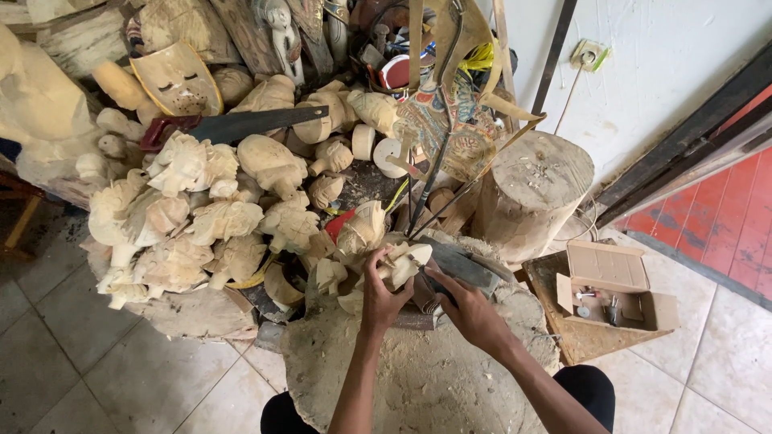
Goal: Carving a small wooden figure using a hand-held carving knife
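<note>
Dozens of pale, rough-cut wooden carvings (pixel 201 217) heaped behind a dusty chopping block (pixel 418 378). Left hand (pixel 382 293) has fingers clamped on a small unfinished carving (pixel 404 264) over the block, knobby and cream-coloured. Right hand (pixel 470 309) is wrapped around a dark tool (pixel 438 288) touching it.

packages: open brown cardboard box (pixel 615 288) | right of chopping block, on wooden board | flaps up, small parts inside

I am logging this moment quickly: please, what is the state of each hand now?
Left hand: closed around a pale wooden carving.
Right hand: closed on a dark tool touching the carving; the kind of tool cannot be told.
</note>
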